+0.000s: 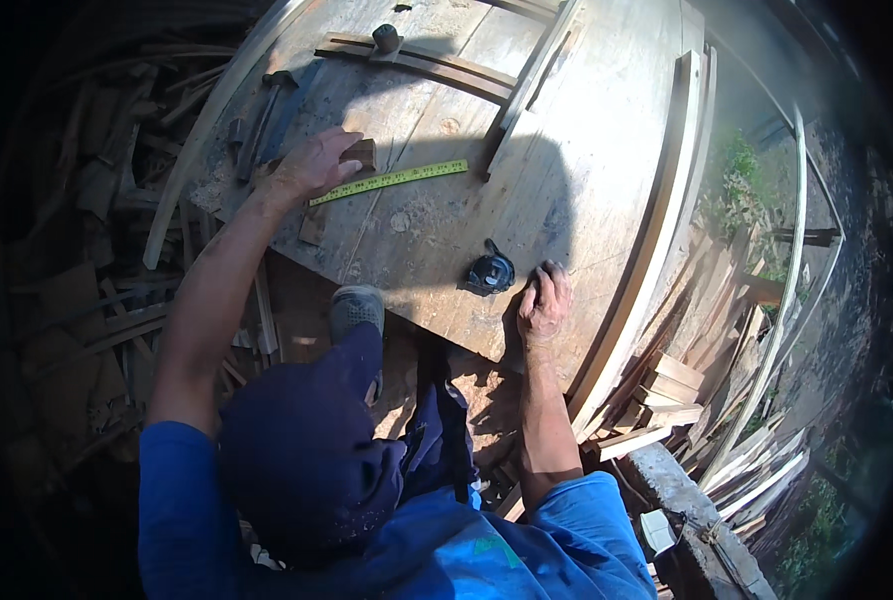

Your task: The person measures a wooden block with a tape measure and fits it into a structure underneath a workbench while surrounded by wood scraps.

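At the left of the wooden workbench my left hand grips a small brown wood block, thumb and fingers closed about its near end. Just below this hand lies a yellow measuring strip, stretched out on the boards; its left end reaches toward my wrist. A dark, round tape measure rests near the bench's front edge. Right beside it my right hand leans on the bench top, fingers bent, thumb apart, with nothing visible in it.
A hammer lies along the left side of the bench. Joined wood strips lie at the far side, with a dark cylindrical object on them. A long batten runs along the right edge. Scrap wood is piled on both sides.
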Available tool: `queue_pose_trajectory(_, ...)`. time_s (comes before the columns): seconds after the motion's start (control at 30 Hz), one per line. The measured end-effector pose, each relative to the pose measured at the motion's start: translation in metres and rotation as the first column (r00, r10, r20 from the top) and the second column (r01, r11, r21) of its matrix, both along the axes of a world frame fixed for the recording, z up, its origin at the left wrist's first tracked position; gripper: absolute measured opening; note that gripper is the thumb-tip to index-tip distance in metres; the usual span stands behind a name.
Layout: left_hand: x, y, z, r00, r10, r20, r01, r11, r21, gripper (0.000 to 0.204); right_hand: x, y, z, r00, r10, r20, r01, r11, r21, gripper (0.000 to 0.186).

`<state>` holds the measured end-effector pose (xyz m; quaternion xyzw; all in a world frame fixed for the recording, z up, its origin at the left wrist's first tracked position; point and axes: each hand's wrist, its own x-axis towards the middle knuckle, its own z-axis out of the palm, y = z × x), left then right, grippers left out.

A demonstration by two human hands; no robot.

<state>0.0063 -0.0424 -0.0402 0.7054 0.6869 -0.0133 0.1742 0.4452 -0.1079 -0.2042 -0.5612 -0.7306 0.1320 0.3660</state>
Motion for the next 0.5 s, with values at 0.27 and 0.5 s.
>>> queue_pose_trajectory(0.27, 0.089, -0.124, -0.024, 0.847, -0.18, 0.5, 0.239, 0.969, -0.056, 0.021, 0.009, -0.006, -0.014, 0.999, -0.045, -0.008, 0.045, 0.997, 0.06, 0.028)
queue_pose_trajectory(0.5, 0.102, -0.267, -0.161, 0.886, -0.437, 0.155, 0.426, 0.899, 0.099, 0.068, 0.002, -0.002, -0.018, 0.999, -0.036, 0.011, 0.034, 0.991, 0.131, 0.021)
